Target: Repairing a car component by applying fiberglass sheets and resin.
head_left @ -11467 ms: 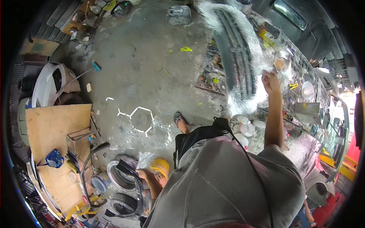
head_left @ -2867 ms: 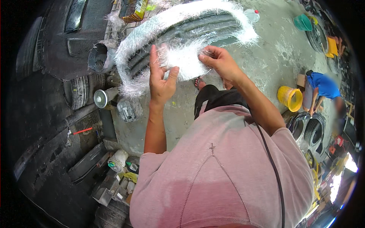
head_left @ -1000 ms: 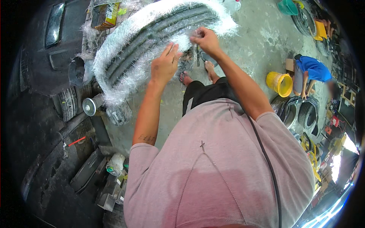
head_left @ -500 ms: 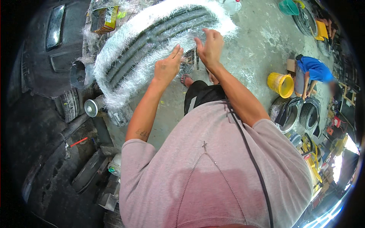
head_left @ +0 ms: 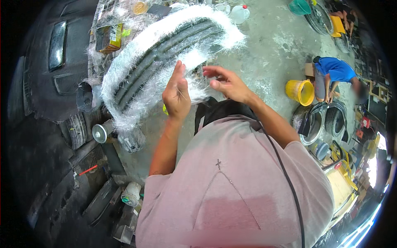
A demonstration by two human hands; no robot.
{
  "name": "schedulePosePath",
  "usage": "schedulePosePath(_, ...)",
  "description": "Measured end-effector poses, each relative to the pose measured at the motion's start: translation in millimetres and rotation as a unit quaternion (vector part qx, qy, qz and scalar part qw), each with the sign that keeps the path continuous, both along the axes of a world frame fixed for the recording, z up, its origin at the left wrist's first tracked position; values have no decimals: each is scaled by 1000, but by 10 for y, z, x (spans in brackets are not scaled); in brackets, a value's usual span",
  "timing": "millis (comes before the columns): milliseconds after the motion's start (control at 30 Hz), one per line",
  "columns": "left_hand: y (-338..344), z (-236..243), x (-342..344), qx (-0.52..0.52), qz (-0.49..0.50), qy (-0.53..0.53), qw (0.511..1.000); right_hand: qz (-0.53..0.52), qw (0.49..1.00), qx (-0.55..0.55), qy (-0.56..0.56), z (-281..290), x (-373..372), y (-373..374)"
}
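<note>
A long curved dark part with ridges lies ahead of me, wrapped along its edges in bristling white glass-fibre strands. My left hand is raised before its near edge, palm turned inward, fingers stretched upward and nothing seen in them. To its right, my right hand hovers with fingers loosely curved and the thumb apart. A gap separates the two hands. White fibres show behind and between them; whether either hand touches these, I cannot tell.
At right, a yellow bucket stands near tyres and a bent-over person in a blue shirt. A yellow-and-black box sits at upper left. Dark panels fill the left side. A black cable runs down my shirt.
Both hands have drawn back toward me, away from the fibre-covered part. My left hand has turned its palm inward. White fibres now show between the hands. The view has shifted slightly.
</note>
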State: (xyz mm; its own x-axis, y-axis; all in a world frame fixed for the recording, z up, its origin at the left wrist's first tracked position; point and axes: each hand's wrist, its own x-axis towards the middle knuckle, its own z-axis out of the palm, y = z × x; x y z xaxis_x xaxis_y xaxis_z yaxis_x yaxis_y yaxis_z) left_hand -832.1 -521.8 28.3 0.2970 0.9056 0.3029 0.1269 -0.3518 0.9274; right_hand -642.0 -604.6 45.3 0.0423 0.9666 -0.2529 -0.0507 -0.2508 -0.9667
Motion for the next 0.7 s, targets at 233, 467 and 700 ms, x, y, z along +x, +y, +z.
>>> schedulePosePath(233, -244, -126, 865, -177, 113, -161, 964, -112, 989, -64, 76, -152, 136, -64)
schedulePosePath(467, -70, -598, 987, -308, 18, -3, 951, -49, 983, 9, -177, -528, 1150, 487)
schedulePosePath(700, 308, -1000, 1273, -242, 175, 146, 943, 118, 949, 129, -264, -1181, 1519, 1268)
